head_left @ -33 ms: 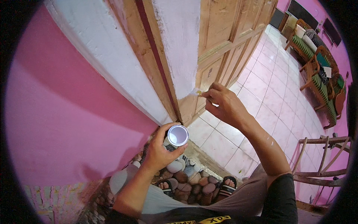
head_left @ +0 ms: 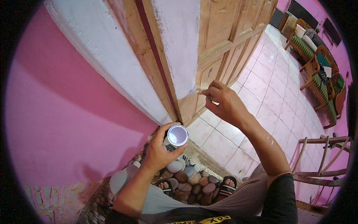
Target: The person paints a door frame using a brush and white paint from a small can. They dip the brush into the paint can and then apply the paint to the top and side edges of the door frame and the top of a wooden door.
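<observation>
My left hand (head_left: 161,151) is wrapped round a small open paint can (head_left: 178,135) with pale paint inside, held upright near the foot of the door frame. Between the fingers and thumb of my right hand (head_left: 223,102) is a paintbrush (head_left: 197,90), most of its handle hidden by the hand. Its bristles touch the lower end of a white-painted strip (head_left: 179,56) on the wooden door frame. Bare tan wood shows below that strip. A panelled wooden door (head_left: 220,48) stands just beyond the brush. White paint specks mark my right forearm.
A pink wall (head_left: 67,112) and a white-painted frame (head_left: 108,56) rise at left. Rounded stones (head_left: 194,183) lie underfoot beside a white tiled floor (head_left: 257,100). Wooden seats with green striped cushions (head_left: 322,93) line the right; a rough wooden rack (head_left: 322,160) stands nearer.
The right hand and brush have shifted very slightly up and to the left along the frame. My left hand and the can have stayed in place.
</observation>
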`<state>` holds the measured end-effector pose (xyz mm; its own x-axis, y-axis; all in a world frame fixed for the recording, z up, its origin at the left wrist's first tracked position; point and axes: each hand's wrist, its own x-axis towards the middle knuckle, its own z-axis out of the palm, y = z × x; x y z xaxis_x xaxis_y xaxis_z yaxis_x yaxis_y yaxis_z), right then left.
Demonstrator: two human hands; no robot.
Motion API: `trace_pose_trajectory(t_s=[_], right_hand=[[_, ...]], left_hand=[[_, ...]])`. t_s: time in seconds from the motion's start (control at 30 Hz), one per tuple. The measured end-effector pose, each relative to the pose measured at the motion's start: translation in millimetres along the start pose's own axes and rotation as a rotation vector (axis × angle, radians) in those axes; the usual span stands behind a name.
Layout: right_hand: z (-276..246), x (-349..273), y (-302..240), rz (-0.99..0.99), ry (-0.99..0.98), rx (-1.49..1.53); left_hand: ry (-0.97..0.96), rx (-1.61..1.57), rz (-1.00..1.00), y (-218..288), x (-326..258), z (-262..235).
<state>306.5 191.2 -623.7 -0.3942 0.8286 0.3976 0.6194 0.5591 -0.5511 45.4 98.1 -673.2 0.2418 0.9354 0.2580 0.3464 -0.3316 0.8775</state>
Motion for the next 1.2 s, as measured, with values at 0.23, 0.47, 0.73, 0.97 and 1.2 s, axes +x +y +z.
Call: trace_pose_trajectory(t_s=[0.23,0.47,0.73,0.97,1.2], right_hand=[[-44,11,-43,-0.124,0.345,0.066],[-52,-1,-29,0.016,0.056,0.017],[-39,11,-24,-0.108,0.37,0.16],[-48,-2,-29,0.228,0.165,0.083],[12,-10,16,0.355,0.022,0.118]], left_hand=[[-0.052,0.027,-0.051,0,-3,-3],[-0.018,0.008,-0.013,-2,-1,0],[-0.014,0.005,-0.005,3,-1,3],[-0.004,0.021,0.003,1,-2,0],[-0.013,-0.048,-0.011,3,-1,2]])
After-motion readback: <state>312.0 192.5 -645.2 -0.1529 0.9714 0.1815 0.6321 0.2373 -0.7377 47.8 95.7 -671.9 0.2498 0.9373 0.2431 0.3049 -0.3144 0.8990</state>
